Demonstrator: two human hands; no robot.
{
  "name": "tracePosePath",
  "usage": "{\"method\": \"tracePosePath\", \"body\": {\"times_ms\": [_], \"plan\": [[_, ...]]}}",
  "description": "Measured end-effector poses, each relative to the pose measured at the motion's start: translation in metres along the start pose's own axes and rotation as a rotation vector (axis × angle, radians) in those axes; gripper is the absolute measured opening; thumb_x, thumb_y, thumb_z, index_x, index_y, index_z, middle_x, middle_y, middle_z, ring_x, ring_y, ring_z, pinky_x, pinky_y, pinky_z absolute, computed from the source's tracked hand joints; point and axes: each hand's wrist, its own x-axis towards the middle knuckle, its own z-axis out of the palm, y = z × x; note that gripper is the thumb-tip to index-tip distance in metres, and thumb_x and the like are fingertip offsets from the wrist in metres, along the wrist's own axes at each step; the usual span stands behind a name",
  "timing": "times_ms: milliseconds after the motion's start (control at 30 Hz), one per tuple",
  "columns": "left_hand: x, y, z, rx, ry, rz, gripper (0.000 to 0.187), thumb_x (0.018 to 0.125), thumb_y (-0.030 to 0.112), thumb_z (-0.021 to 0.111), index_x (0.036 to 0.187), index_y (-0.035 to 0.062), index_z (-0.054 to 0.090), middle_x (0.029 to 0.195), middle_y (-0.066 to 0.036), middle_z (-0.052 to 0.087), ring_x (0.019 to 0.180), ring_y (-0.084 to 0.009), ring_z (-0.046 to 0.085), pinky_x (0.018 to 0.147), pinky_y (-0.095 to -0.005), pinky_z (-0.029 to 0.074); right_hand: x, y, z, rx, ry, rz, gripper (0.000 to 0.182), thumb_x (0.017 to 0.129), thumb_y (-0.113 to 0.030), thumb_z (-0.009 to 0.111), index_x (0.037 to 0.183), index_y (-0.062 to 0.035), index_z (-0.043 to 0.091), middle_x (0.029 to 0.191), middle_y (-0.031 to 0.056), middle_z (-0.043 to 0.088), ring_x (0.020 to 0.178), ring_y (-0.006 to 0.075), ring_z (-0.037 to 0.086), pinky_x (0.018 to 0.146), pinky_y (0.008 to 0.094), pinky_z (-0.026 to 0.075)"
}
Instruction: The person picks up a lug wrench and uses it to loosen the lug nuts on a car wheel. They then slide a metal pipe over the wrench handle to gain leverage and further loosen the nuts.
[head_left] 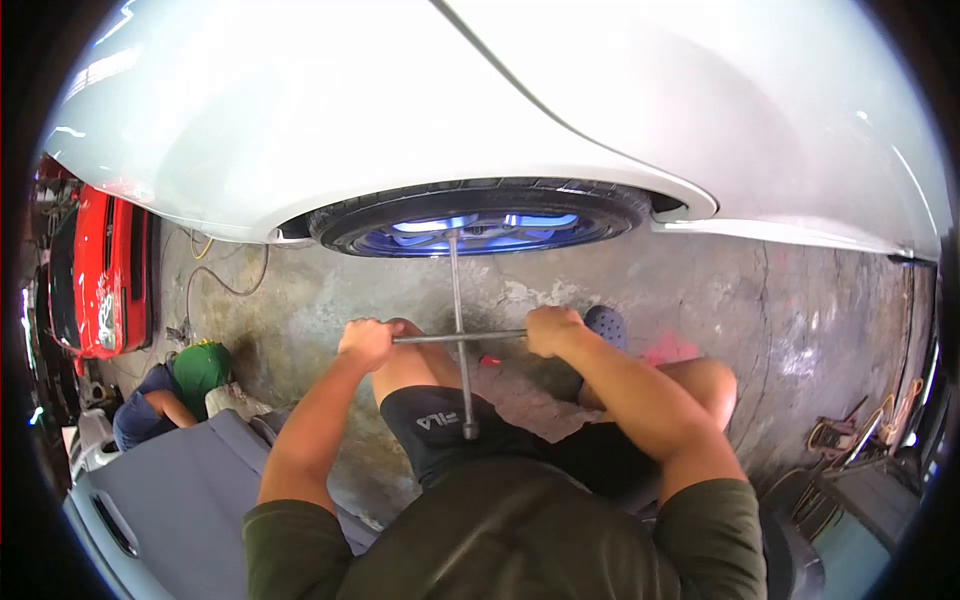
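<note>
A four-way lug wrench (461, 372) reaches from the wheel (480, 232) of a white car to above my lap. Its far end meets the wheel's blue-lit rim near the centre; whether it sits on a nut is too small to tell. My left hand (368, 341) is closed round the left end of the crossbar. On the bar's right end, my right hand (553, 331) is wrapped in the same way. The near arm ends in a socket (470, 430) over my dark shorts. The black tire (350, 225) fills the wheel arch.
The white car body (300, 110) spans the top. A red car (100, 270) stands at far left. Another person in a green cap (202, 367) bends low at left, beside a grey panel (190, 490). A hose (235, 291) lies on the concrete floor (700, 290); cables and tools (840, 440) are at right.
</note>
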Motion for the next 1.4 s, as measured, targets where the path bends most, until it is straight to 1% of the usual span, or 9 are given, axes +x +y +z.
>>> {"method": "tracePosePath", "body": {"times_ms": [333, 400, 600, 733, 800, 1033, 1167, 1300, 1400], "plan": [[0.060, -0.003, 0.056, -0.090, 0.094, 0.135, 0.031, 0.097, 0.035, 0.052, 0.104, 0.0159, 0.075, 0.106, -0.013, 0.074, 0.106, -0.0325, 0.068, 0.104, -0.0470, 0.042, -0.074, -0.036, -0.026, -0.019, 0.215, -0.022, 0.029, 0.091, -0.027, 0.069, 0.104, -0.0008, 0.073, 0.108, 0.0211, 0.072, 0.106, 0.0372, 0.070, 0.089, 0.0468, 0.057], [0.119, 0.001, 0.152, -0.235, 0.551, 0.255, 0.033, 0.098, 0.038, 0.051, 0.108, 0.0154, 0.074, 0.121, -0.011, 0.068, 0.122, -0.0319, 0.059, 0.105, -0.0500, 0.037, -0.105, -0.060, -0.039, -0.006, 0.343, -0.133, 0.036, 0.091, -0.034, 0.070, 0.094, 0.0015, 0.072, 0.095, 0.0232, 0.072, 0.097, 0.0401, 0.071, 0.085, 0.0490, 0.056], [0.141, 0.062, 0.138, -0.556, 0.269, -0.040, 0.031, 0.086, 0.029, 0.068, 0.116, 0.0324, 0.073, 0.128, -0.003, 0.061, 0.128, -0.0295, 0.053, 0.108, -0.0521, 0.038, -0.121, -0.109, -0.044, 0.018, 0.451, -0.214, 0.027, 0.087, -0.025, 0.072, 0.090, 0.0019, 0.072, 0.089, 0.0252, 0.072, 0.090, 0.0429, 0.071, 0.081, 0.0502, 0.057], [0.134, 0.056, 0.151, -0.746, 0.498, 0.284, 0.032, 0.082, 0.032, 0.071, 0.113, 0.0300, 0.077, 0.120, -0.012, 0.069, 0.118, -0.0332, 0.062, 0.102, -0.0524, 0.046, -0.107, -0.104, -0.033, -0.019, 0.546, -0.265, 0.033, 0.086, -0.032, 0.072, 0.093, 0.0000, 0.071, 0.090, 0.0252, 0.071, 0.088, 0.0439, 0.070, 0.080, 0.0516, 0.055], [0.095, 0.050, 0.123, -0.699, 0.420, 0.189, 0.035, 0.087, 0.037, 0.068, 0.107, 0.0082, 0.073, 0.113, -0.021, 0.070, 0.112, -0.0394, 0.064, 0.100, -0.0503, 0.049, -0.117, -0.117, -0.039, 0.049, 0.556, -0.263, 0.035, 0.086, -0.032, 0.075, 0.098, 0.0004, 0.071, 0.093, 0.0243, 0.072, 0.088, 0.0418, 0.070, 0.079, 0.0495, 0.054], [0.093, 0.090, 0.142, -0.815, 0.688, -0.077, 0.049, 0.095, 0.044, 0.061, 0.109, -0.0026, 0.067, 0.119, -0.032, 0.065, 0.119, -0.0508, 0.057, 0.104, -0.0534, 0.046, -0.086, -0.095, -0.020, 0.685, 0.611, -0.475, 0.033, 0.091, -0.027, 0.073, 0.100, 0.0035, 0.068, 0.090, 0.0139, 0.072, 0.082, 0.0185, 0.068, 0.070, 0.0340, 0.053], [0.085, 0.095, 0.110, -1.008, 0.428, -0.113, 0.059, 0.093, 0.046, 0.061, 0.125, -0.0048, 0.064, 0.122, -0.033, 0.064, 0.129, -0.0491, 0.052, 0.112, -0.0476, 0.040, -0.080, -0.087, 0.004, 0.742, 0.719, -0.552, 0.028, 0.092, -0.024, 0.071, 0.085, 0.0030, 0.067, 0.081, 0.0074, 0.068, 0.074, 0.0108, 0.060, 0.063, 0.0287, 0.048], [0.119, 0.136, 0.133, -1.612, 0.457, 0.348, 0.054, 0.097, 0.042, 0.060, 0.127, -0.0026, 0.060, 0.117, -0.026, 0.066, 0.122, -0.0414, 0.056, 0.107, -0.0452, 0.043, -0.076, -0.193, -0.007, 0.233, 0.856, -0.726, 0.012, 0.090, -0.016, 0.072, 0.086, -0.0049, 0.068, 0.083, 0.0119, 0.066, 0.071, 0.0285, 0.067, 0.066, 0.0388, 0.054], [0.103, 0.116, 0.130, -1.753, 0.283, 0.514, 0.055, 0.097, 0.040, 0.060, 0.132, -0.0017, 0.056, 0.114, -0.023, 0.066, 0.118, -0.0378, 0.057, 0.104, -0.0435, 0.044, -0.034, -0.232, 0.011, -0.047, 0.664, -0.561, 0.025, 0.098, -0.025, 0.060, 0.117, -0.0078, 0.059, 0.114, 0.0160, 0.059, 0.090, 0.0393, 0.069, 0.076, 0.0482, 0.059]]}}
